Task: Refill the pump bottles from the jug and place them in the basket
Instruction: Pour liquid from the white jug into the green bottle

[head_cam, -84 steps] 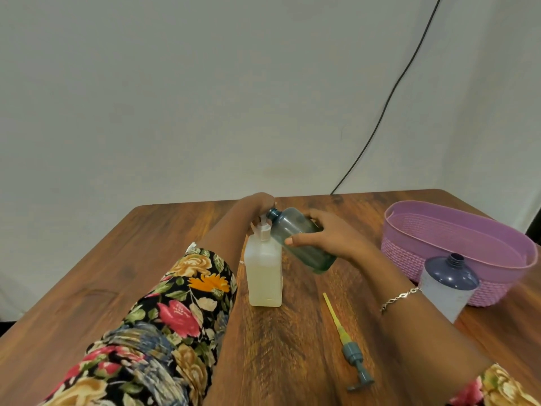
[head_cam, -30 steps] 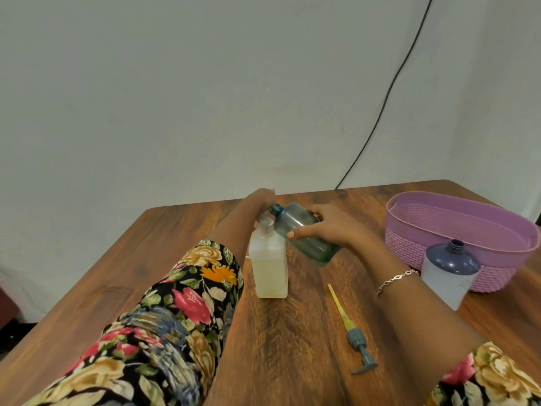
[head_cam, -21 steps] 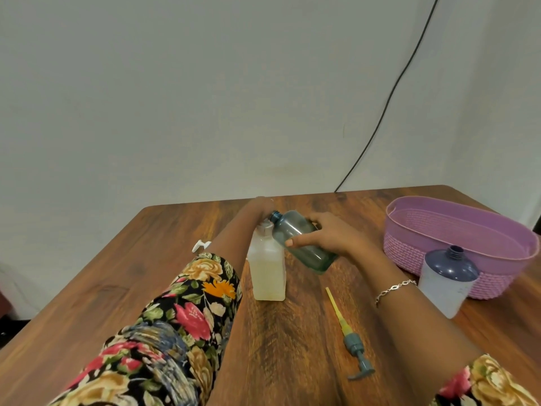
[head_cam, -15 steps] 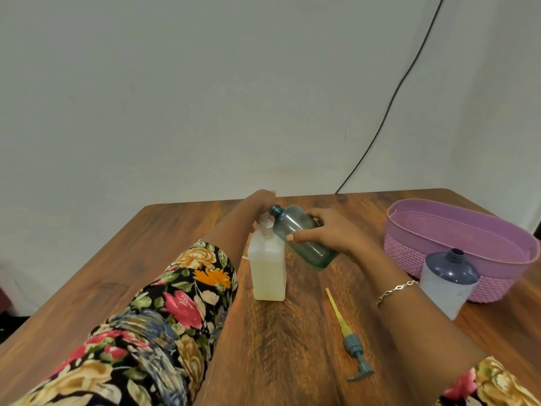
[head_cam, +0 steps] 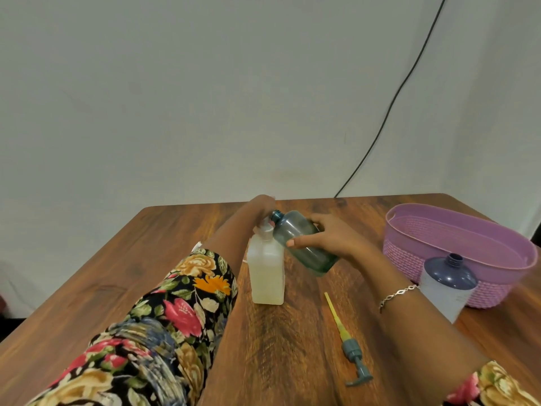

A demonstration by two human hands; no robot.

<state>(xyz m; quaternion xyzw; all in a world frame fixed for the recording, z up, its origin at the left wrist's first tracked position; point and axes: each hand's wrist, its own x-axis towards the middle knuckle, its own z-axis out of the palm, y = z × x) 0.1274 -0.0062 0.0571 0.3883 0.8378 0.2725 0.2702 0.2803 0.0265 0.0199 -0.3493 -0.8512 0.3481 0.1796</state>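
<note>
Soft, even, dimmish light; faint shadows, slight blur, wide-angle edge bending.

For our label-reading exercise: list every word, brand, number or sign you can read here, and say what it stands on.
None can be read.
The white bottle, teal bottle, navy-topped bottle, pump and basket show no print in this view.

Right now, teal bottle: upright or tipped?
Tipped. The right hand holds the teal bottle slanted above the table, open neck toward the pale jug top. A pump lies separate.
</note>
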